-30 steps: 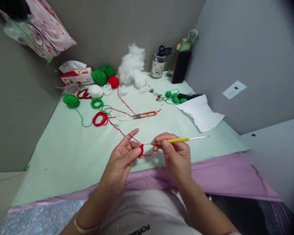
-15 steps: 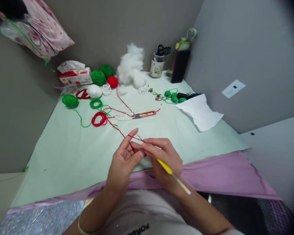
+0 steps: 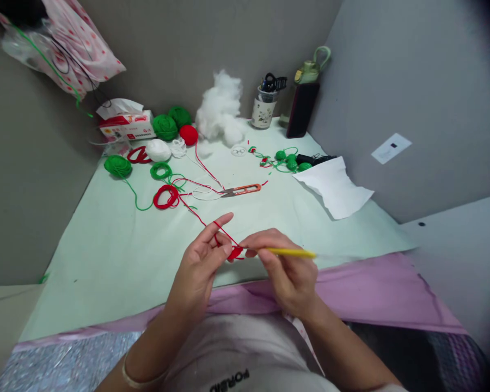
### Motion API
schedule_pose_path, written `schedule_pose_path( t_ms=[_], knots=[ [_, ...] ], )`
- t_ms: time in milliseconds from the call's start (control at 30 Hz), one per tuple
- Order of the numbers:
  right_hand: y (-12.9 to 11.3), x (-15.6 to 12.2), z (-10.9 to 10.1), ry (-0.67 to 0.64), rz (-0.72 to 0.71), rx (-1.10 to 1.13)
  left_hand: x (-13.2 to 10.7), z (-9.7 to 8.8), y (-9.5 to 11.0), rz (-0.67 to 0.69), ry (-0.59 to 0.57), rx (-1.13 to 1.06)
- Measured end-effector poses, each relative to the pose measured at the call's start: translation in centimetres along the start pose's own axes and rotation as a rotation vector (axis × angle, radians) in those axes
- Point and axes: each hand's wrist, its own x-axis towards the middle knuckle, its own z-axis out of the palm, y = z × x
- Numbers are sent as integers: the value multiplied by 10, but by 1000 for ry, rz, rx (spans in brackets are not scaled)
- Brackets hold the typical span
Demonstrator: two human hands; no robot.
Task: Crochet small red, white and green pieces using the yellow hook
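My left hand (image 3: 202,261) pinches a small red crochet piece (image 3: 236,252) between thumb and fingers. Red yarn (image 3: 196,214) runs from a red yarn coil (image 3: 165,197) on the table, passes over the raised left index finger and slants down to the piece. In my right hand (image 3: 288,267) is a crochet hook (image 3: 292,252) with a yellow handle, held almost level. The metal tip of the hook meets the red piece, where the yarn comes down; whether a loop sits on it is too small to tell.
Orange thread snips (image 3: 242,190) lie beyond my hands. Further back are green yarn balls (image 3: 164,127), a red ball (image 3: 188,135), white stuffing (image 3: 219,111), a tissue box (image 3: 128,125) and a cup (image 3: 264,110). White paper (image 3: 335,187) and small green crocheted pieces (image 3: 292,162) lie at right.
My right hand has turned the hook from slanting down toward me to nearly level and has shifted slightly right. The red piece now shows more between my hands.
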Motion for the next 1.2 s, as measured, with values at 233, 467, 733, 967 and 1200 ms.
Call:
schedule_pose_path(
  t_ms=[233, 467, 733, 967, 1200],
  knots=[
    [4, -3, 6, 41, -276, -340, 1, 3, 3, -176, -64, -191],
    [6, 9, 6, 133, 87, 222, 1, 5, 2, -79, -46, -132],
    [2, -1, 8, 36, -131, -200, 3, 6, -8, -1, -22, -77],
    [6, 0, 1, 202, 48, 88, 6, 2, -4, -162, -18, -201],
    [12, -3, 10, 112, 12, -13, 1, 10, -11, 76, 73, -92]
  ],
)
